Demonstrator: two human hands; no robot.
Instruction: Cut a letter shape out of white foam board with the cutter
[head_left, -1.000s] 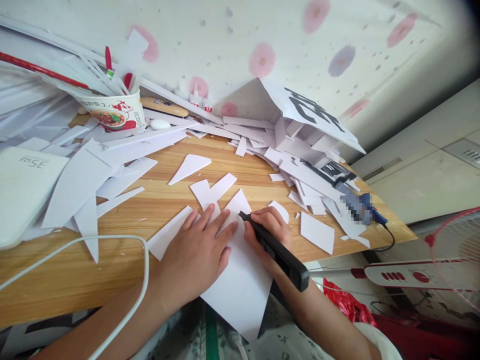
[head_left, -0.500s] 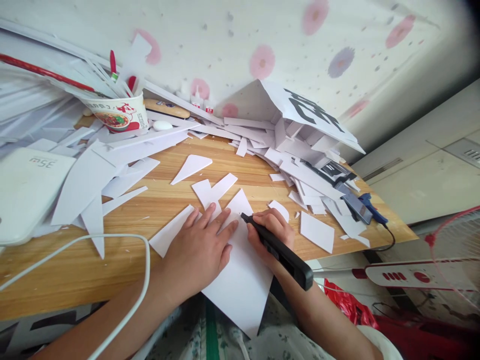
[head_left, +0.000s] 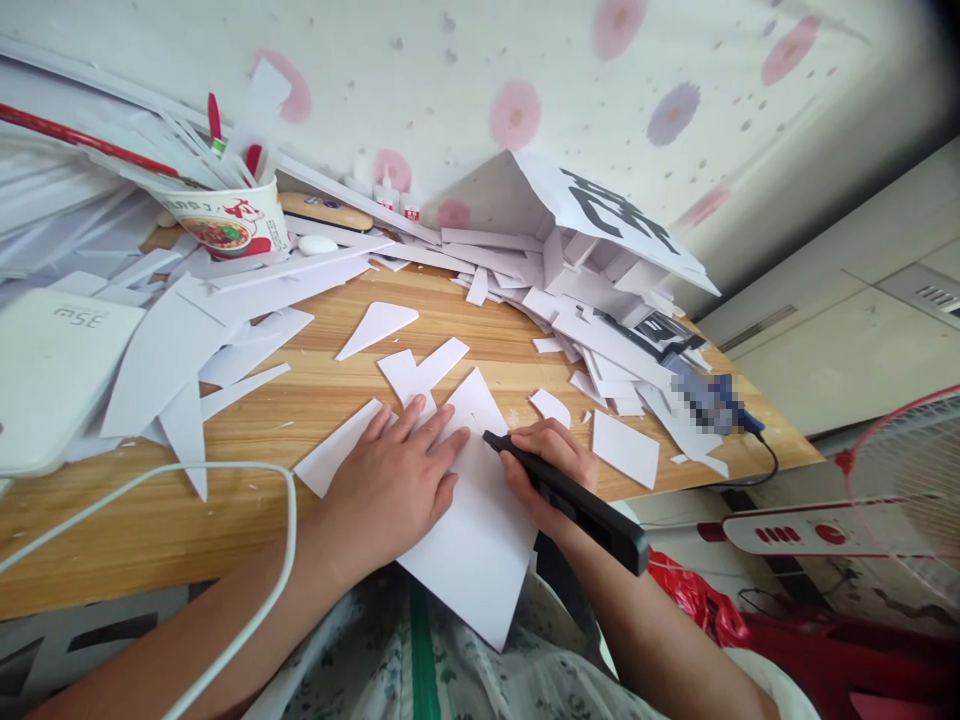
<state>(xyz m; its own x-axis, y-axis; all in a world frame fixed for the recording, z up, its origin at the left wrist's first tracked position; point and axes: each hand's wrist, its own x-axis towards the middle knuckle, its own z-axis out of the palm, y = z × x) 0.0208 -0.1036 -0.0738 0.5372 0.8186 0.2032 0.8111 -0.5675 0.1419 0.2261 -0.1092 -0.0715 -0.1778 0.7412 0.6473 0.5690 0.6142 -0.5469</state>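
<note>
A white foam board (head_left: 480, 560) lies at the table's front edge and sticks out over it. My left hand (head_left: 401, 475) rests flat on its left part, fingers spread. My right hand (head_left: 551, 465) is wrapped round a black cutter-like tool (head_left: 592, 520), whose tip is over the board's upper part, near a short mark. Whether the tip touches the board I cannot tell. Beyond my left fingers lie a notched white piece (head_left: 405, 375) and a white strip (head_left: 337, 445). A four-sided white piece (head_left: 625, 448) lies right of my right hand.
White offcuts (head_left: 176, 350) and a paper cup (head_left: 240, 225) of strips fill the left. A white cable (head_left: 291, 540) arches over my left forearm. At the back right stand a white board model (head_left: 600, 210) and more scraps.
The black tool has tilted, its rear end now further right. Its tip sits slightly off the mark on the board. The whole view has shifted a little; my left hand stays on the board.
</note>
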